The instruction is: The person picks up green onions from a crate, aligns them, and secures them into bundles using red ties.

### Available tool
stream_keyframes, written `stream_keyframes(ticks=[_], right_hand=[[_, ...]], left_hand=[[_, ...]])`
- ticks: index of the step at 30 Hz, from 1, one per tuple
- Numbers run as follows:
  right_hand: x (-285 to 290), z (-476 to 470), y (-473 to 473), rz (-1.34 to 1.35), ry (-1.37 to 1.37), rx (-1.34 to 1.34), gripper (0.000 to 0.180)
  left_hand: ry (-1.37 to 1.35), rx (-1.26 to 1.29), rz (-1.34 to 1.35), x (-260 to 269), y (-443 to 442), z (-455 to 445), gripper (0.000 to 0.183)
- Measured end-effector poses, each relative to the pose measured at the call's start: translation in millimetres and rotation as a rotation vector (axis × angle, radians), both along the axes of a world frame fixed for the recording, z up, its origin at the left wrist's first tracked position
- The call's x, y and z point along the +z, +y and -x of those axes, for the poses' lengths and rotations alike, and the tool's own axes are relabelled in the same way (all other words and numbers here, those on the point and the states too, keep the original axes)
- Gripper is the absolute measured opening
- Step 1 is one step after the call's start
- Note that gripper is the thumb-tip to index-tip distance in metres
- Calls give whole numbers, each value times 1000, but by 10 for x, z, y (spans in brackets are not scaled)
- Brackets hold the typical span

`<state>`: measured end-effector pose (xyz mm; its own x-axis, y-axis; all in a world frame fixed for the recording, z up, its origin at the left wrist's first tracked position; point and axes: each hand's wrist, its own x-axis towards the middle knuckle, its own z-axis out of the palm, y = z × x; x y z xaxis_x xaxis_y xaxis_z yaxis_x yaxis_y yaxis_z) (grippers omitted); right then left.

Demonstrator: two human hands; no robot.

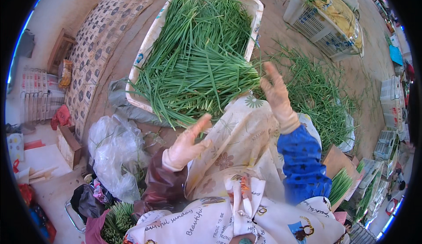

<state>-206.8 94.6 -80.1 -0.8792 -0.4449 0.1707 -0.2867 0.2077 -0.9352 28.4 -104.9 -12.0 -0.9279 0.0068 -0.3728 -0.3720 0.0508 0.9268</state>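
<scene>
In front of me stands a large white plastic crate (257, 20) heaped with long garlic chives (201, 30). A loose layer of chives (211, 71) lies across its near end, pale cut ends towards the right. My right hand (278, 95), in a thin pale glove, is raised beside those cut ends, its fingers apart and nothing in them. My left hand (189, 142), gloved the same way, hovers below the crate's near edge with thumb and fingers spread, holding nothing. Between my hands, a floral cloth (227, 148) covers my lap and knees.
Loose green trimmings (310, 99) are piled on the floor to the right. Beyond them stands another white slotted crate (323, 30). A clear plastic bag (113, 151) lies at the left, above bundled green stalks (120, 222). At the right, a cardboard box (341, 165) stands by more greens (339, 186).
</scene>
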Motion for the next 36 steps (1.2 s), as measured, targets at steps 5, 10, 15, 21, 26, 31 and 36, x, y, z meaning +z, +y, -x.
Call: stream_keyframes(ticks=[5,10,15,21,26,31,36], right_hand=[[-272,56,-61,-55,-260,-327,94],[-239,48,-237,-953,-476,185,95],[-558,274,-256,-190,-587,228,88],[-355,32,-789,137,-26,-78,93],[374,-275,-1183,95,191,30,81],[424,-285,-1306,316,-218,160,60],[419,-373,-1266,825,-365,40,41]], left_hand=[[430,-77,738,-408,-249,1103,100],[378,-319,910,-808,-368,2242,105],[332,-438,1134,-1193,-282,2653,45],[95,27,-78,-1499,-538,2341,33],[107,340,-236,-941,-762,1782,35],[137,93,404,-958,-1158,1473,35],[164,-200,927,-1119,-1392,1247,34]])
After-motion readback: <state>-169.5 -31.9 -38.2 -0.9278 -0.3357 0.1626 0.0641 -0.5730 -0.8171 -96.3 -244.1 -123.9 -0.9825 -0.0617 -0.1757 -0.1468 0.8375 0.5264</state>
